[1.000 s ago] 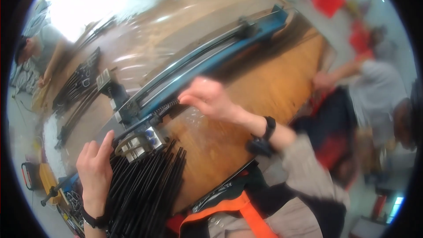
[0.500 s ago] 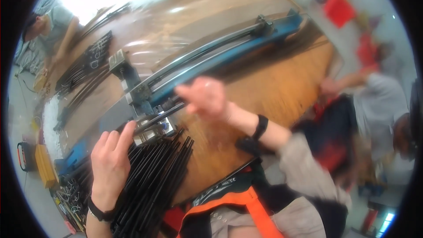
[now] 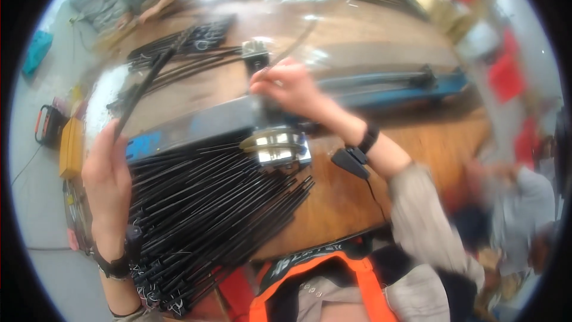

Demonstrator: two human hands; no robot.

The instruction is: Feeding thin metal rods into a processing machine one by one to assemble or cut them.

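At the far left, on the floor, there are a teal object (image 3: 37,52), a black case (image 3: 52,125) with an orange stripe and, near to it, a yellow box (image 3: 71,149). Next comes the left hand (image 3: 106,173), its back turned to the camera. It is closed around the lower part of a black rod (image 3: 146,83), which is tilted, rising up and to the right. Beyond the rod sits a co-worker (image 3: 119,0), partly blurred, at the far side. To the right of the left hand, a big pile of black rods (image 3: 202,203) lies slantwise on the worktop (image 3: 333,209). A smaller bundle of dark rods (image 3: 187,42) is farther back. Just beside the right ends of the pile stands a shiny metal block (image 3: 275,148). Above it in the view is the right hand (image 3: 289,86), with thumb and fingers curled close together. A thin, blurred line passes near its fingertips; I cannot tell whether the hand grips it. Further right, a long blue rail (image 3: 381,96) stretches across the worktop. At the right edge there is another person (image 3: 521,203) in grey, very blurred.
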